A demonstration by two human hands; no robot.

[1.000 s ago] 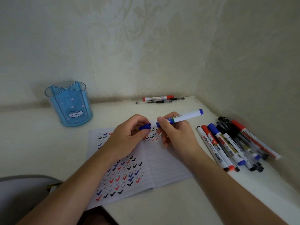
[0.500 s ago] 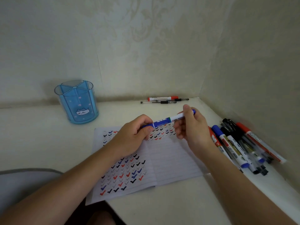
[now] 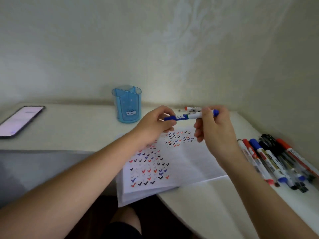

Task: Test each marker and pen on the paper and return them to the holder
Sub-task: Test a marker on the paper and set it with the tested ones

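Hands both on the blue marker [image 3: 188, 116], cap on, held level above the paper [image 3: 189, 163]: our left hand [image 3: 155, 125] grips the cap end, our right hand [image 3: 214, 130] pinches the tail w/ curled fingers. Holder [image 3: 126, 105] stands nr the desk's [image 3: 77, 130] back edge; other markers [image 3: 276, 161] lie along its right edge.

I see a white table [image 3: 77, 128] in a wall corner, with a lit phone [image 3: 20, 120] at its left and a blue holder [image 3: 128, 106] upright near the back wall. A ticked pad [image 3: 189, 163] overhangs the near edge, a pile of markers [image 3: 269, 157] lies along the right wall, and a few pens [image 3: 190, 108] lie at the back
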